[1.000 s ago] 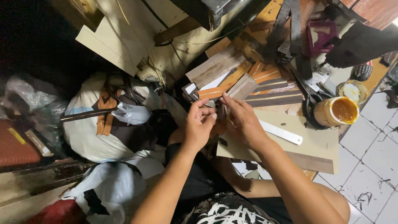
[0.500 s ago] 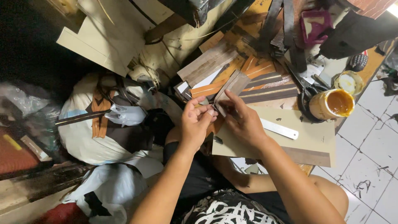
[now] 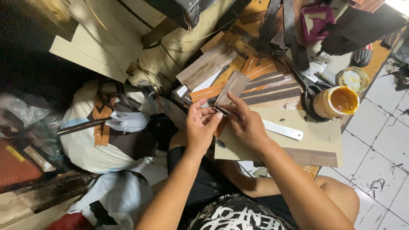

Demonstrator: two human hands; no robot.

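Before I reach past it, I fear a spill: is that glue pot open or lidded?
Open. The pot stands upright with no lid, its amber contents showing at the mouth.

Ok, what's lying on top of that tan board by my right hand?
A metal ruler lies on the tan board. The right hand covers the board's left part, hiding anything beneath it.

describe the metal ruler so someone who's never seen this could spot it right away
Start at the flat tan board lying in front of the person, just below the open pot of orange-brown glue. On that board, right of the right hand, lies the metal ruler. It is the only thin, shiny silver strip there; the strips nearby are brown or orange.
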